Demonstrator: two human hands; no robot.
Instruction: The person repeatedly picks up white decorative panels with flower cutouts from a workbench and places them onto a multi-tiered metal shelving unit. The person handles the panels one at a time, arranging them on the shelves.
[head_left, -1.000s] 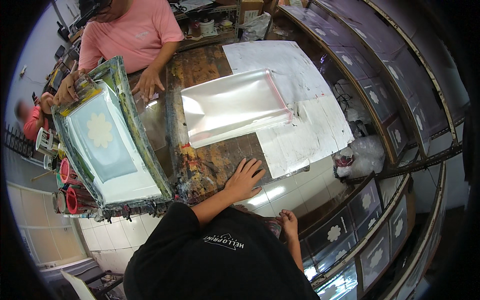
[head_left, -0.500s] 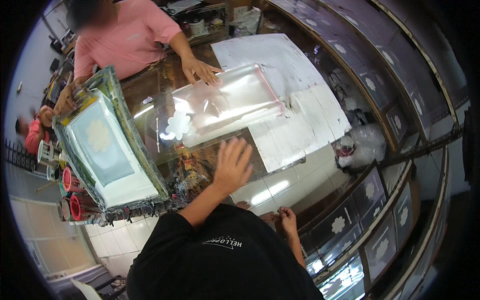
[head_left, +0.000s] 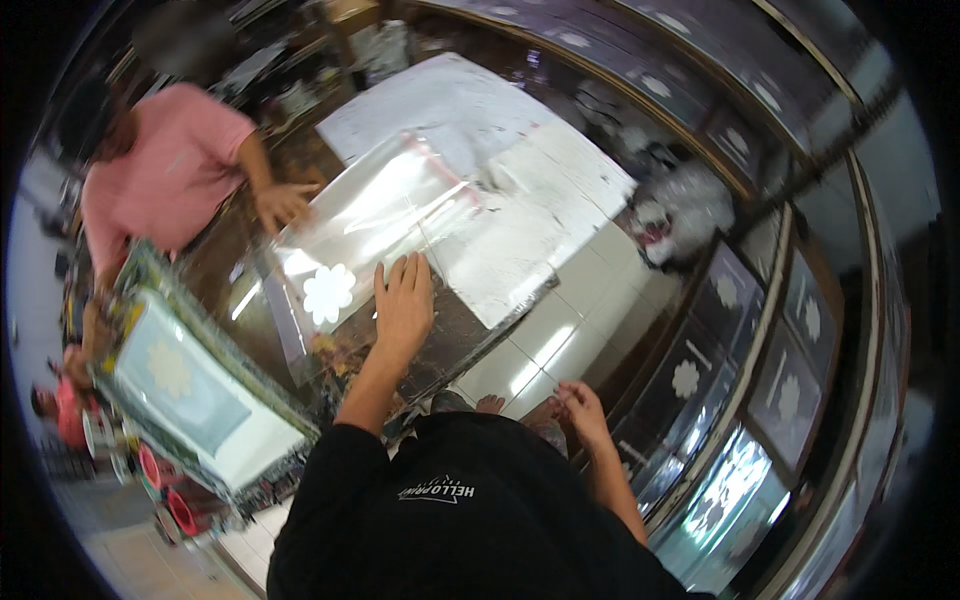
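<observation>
My left hand [head_left: 404, 302] reaches over the worktable with its fingers stretched out flat. Its fingertips rest at the near edge of clear plastic bags [head_left: 372, 215], which bear a white flower print [head_left: 328, 294] at their left end. Lower down, beside my body, my right hand [head_left: 581, 412] hangs with loosely bent fingers and nothing visible in it. Across the table a co-worker in a pink shirt has one hand [head_left: 284, 205] at the bags' far edge. The co-worker's other hand is by a tilted printing screen [head_left: 205, 375] with a pale flower shape in its mesh.
White, stained sheets [head_left: 545, 215] cover the table's right part. Racks of flower-printed clear sheets [head_left: 686, 378] stand at my right and far right. A bundle of crumpled plastic [head_left: 690, 215] lies beyond the table's corner. Red-rimmed tubs [head_left: 185, 510] sit below the screen at left.
The view has turned, so the table sits further left. My left hand has come down from a blurred hover to the bags' near edge. The co-worker's hand has drawn back toward their edge.
</observation>
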